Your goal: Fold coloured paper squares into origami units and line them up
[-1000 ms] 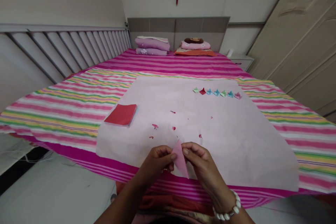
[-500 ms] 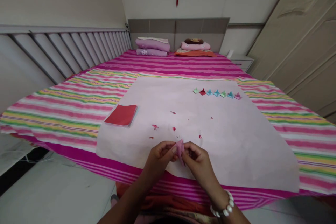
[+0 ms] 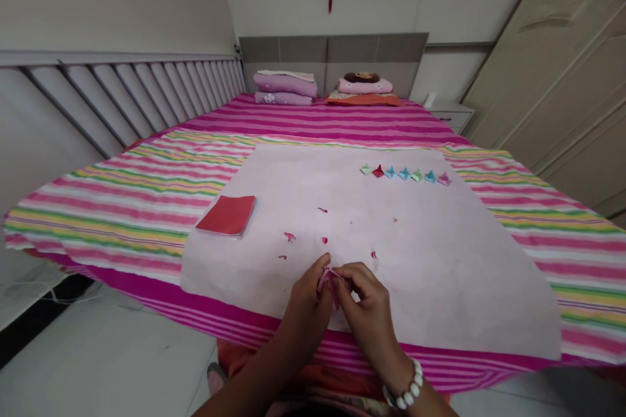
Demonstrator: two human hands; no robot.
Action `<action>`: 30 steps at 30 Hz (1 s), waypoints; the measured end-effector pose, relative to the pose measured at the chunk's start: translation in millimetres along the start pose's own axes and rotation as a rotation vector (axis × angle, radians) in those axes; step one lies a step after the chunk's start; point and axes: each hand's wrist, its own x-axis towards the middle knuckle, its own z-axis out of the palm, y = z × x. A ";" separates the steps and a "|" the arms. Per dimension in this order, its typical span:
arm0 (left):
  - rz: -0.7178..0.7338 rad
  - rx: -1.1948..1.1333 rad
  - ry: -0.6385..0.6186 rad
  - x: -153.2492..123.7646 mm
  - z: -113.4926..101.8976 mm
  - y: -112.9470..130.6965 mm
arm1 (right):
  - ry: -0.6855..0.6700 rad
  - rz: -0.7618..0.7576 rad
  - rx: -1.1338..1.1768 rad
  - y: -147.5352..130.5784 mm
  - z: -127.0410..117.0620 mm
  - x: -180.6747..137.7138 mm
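Between my two hands is a small piece of folded pink paper, held over the near edge of a large white sheet. My left hand pinches its left side, thumb pointing up. From the right, the fingertips of my right hand press on the same paper; a white bead bracelet circles that wrist. Fingers cover much of the paper, so its full shape is hidden. Small red paper scraps lie just beyond the hands.
A stack of square paper, red on top, lies at the sheet's left. Several small folded paper boats in green, red, blue and pink form a row at the far right. Folded bedding sits by the headboard. A railing runs along the left.
My left hand has turned so its thumb points upward. The pink paper has tilted from a tall upright point to a lower position, its top now spread between the fingers.
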 end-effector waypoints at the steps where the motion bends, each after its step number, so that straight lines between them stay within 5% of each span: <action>1: 0.005 -0.005 0.006 0.5 -0.1 -1.2 | 0.009 -0.017 -0.008 -0.2 0.0 -0.6; 8: 0.066 -0.203 0.031 2.9 -5.4 -3.3 | 0.076 -0.089 0.065 -1.2 -4.2 -0.8; 13: -0.152 -0.568 -0.148 5.5 -13.2 -0.2 | 0.051 -0.095 0.120 0.2 -9.4 0.4; 20: -0.283 -0.659 -0.300 3.7 -29.7 6.3 | 0.023 -0.047 0.131 0.7 -12.7 -0.1; 26: -0.271 -0.587 -0.025 7.1 -18.6 2.9 | -0.019 0.048 0.203 -9.0 -12.9 1.3; 30: -0.223 -0.563 0.131 7.2 -6.4 0.2 | -0.041 0.306 0.397 -9.8 -7.2 2.3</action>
